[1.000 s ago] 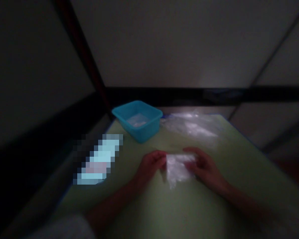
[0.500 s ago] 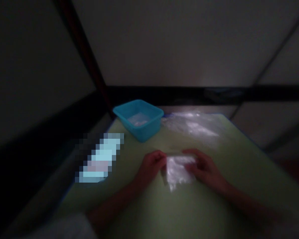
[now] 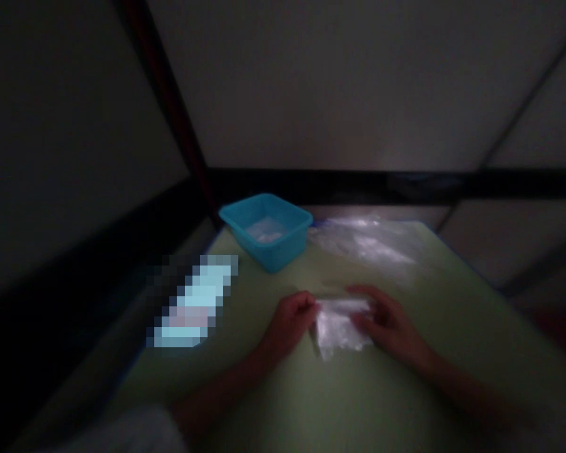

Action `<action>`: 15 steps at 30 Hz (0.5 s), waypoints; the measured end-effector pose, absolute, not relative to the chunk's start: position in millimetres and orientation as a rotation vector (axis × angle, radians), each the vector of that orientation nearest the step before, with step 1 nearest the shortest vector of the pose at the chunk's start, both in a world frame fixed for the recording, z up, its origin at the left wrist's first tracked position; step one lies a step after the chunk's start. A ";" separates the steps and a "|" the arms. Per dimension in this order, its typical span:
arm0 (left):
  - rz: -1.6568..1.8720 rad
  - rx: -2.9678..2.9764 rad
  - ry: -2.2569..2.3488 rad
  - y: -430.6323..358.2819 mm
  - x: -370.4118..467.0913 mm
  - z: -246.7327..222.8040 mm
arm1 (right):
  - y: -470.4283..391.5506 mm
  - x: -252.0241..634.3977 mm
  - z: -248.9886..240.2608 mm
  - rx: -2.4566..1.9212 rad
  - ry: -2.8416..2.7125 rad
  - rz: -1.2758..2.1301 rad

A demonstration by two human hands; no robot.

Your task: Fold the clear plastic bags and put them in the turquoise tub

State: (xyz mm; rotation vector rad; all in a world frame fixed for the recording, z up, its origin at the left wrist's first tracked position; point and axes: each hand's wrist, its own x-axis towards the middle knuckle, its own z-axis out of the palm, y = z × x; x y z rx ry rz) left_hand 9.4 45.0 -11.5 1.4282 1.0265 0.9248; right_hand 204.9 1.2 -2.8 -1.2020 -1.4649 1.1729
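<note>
A small clear plastic bag [image 3: 340,327] with bright glints is held between my two hands above the table. My left hand [image 3: 293,318] pinches its upper left corner with fingers closed. On the other side, my right hand [image 3: 389,321] grips the right edge, thumb in front and fingers along the top. Beyond the hands stands a blue basket [image 3: 285,251] with some pale, clear pieces [image 3: 265,229] lying inside. To the right of the basket, a heap of clear plastic [image 3: 382,245] is spread on the table.
The yellow-green table [image 3: 339,402] has a blue edge. A pixelated bright blue-white patch [image 3: 195,302] lies at its left side. Behind the table are a pale wall [image 3: 339,88], a dark band and a dark red slanting post [image 3: 170,104].
The whole view has shifted slightly, so the basket and table appear a little lower and to the right. Both hands keep their hold on the bag, whose lower edge hangs slightly differently.
</note>
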 end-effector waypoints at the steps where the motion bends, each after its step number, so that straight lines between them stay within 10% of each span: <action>1: 0.934 1.425 1.037 45.0 9.5 -11.3 | 1.1 204.9 -3.1 -1.217 -1.464 1.159; 15: 1.087 1.205 0.804 36.8 13.1 1.1 | 5.3 213.9 -4.7 -1.342 -1.534 0.986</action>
